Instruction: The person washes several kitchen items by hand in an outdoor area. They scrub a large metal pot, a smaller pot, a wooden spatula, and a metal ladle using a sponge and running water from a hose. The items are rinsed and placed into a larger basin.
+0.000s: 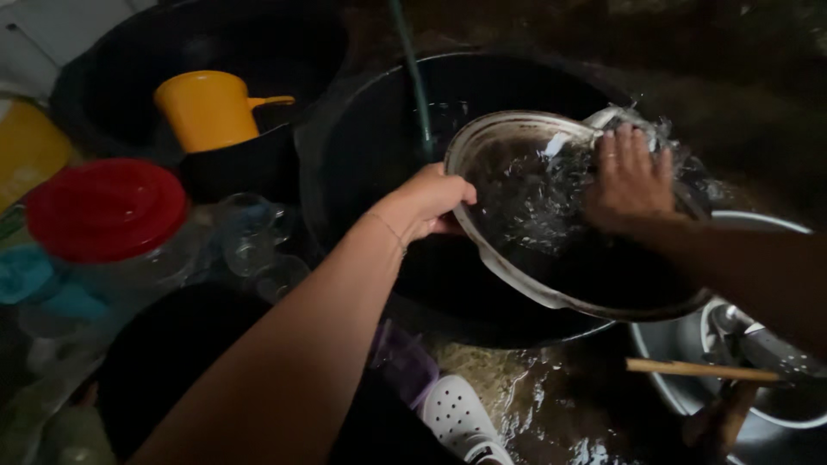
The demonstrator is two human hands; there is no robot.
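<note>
1. Over the big black tub (379, 146) we tilt one pan (551, 224); our left hand (428, 202) curls shut on its near rim; our right hand (631, 176) lies flat-fingered inside, against the far rim, amid water.
2. Beside us: one orange cup (207, 108), one red lid (105, 208), one white shoe (461, 418).

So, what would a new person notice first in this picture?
Probably the big dark pan at the centre, tilted over a black tub, with water splashing inside. The left hand grips its rim while the right hand presses inside it. At left, a red lid and a yellow cup stand out.
</note>
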